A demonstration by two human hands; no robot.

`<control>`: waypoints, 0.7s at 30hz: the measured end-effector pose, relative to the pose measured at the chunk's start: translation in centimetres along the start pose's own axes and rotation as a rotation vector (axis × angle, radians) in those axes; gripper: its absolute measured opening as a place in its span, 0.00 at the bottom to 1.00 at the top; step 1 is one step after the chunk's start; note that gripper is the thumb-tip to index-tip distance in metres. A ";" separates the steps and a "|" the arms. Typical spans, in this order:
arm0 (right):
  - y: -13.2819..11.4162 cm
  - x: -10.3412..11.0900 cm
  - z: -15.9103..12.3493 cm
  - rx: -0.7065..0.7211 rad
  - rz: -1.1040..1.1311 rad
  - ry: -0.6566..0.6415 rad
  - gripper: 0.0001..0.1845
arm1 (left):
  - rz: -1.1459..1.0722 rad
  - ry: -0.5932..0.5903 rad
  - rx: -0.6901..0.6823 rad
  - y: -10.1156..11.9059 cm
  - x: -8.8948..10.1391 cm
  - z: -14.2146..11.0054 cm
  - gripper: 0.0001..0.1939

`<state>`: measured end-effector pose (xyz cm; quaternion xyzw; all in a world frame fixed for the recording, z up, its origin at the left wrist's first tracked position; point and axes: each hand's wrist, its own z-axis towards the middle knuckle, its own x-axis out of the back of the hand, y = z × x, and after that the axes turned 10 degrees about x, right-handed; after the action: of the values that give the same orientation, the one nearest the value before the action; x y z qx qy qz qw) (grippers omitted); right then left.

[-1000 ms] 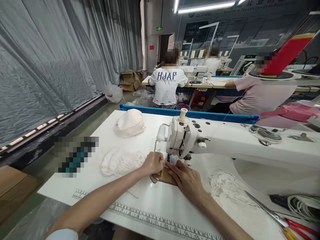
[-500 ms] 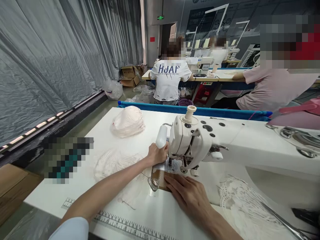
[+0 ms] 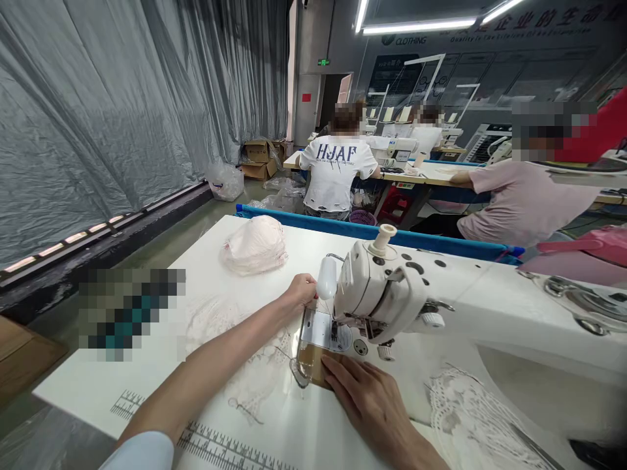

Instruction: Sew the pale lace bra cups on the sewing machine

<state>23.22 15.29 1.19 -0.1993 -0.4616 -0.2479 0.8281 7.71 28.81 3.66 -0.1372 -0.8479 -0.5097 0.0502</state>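
Observation:
My left hand (image 3: pixel 300 291) is behind the needle area of a white sewing machine (image 3: pixel 375 287), beside its white bulb-shaped lamp (image 3: pixel 326 279). Its fingers are pinched together; what they hold, if anything, is too small to make out. My right hand (image 3: pixel 368 393) lies palm down with fingers stretched out, touching the brown plate (image 3: pixel 311 365) in front of the presser foot (image 3: pixel 335 329). Under my left forearm, white lace pieces (image 3: pixel 255 378) with loose threads lie on the table.
A rounded pile of pale fabric (image 3: pixel 257 245) sits at the back left of the white table (image 3: pixel 215 405). More lace (image 3: pixel 470 405) and metal scissors (image 3: pixel 533 444) lie at right. A blue cloth trough (image 3: pixel 304 222) runs along the far edge. Co-workers sit beyond it.
My left hand has moved back and left, away from the presser foot, uncovering the metal needle plate. My right hand stays by the brown plate. The head view has tilted upward.

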 end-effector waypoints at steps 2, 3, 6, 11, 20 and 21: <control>0.0 -0.1 0.0 0.005 -0.006 -0.003 0.16 | -0.007 0.007 0.028 0.6 0.4 0.0 0.13; 0.0 -0.2 -0.1 0.009 -0.013 -0.004 0.16 | -0.006 0.015 0.038 0.8 0.6 0.0 0.14; 0.0 -0.3 -0.1 0.025 -0.044 -0.002 0.16 | -0.011 0.047 0.059 1.5 1.2 -0.2 0.15; -0.1 -0.2 -0.2 0.038 -0.052 0.029 0.16 | 0.019 0.146 0.042 1.7 2.3 -1.3 0.12; -1.6 0.5 0.9 -0.094 0.099 0.149 0.15 | 0.118 0.143 -0.167 -0.4 4.4 -10.1 0.08; -2.3 0.9 1.1 -0.114 0.154 0.150 0.17 | 0.141 0.116 -0.183 -1.0 4.1 -11.9 0.08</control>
<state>21.58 13.85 2.76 -0.2619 -0.3667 -0.2237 0.8642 2.85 18.68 9.43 -0.1709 -0.7817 -0.5873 0.1220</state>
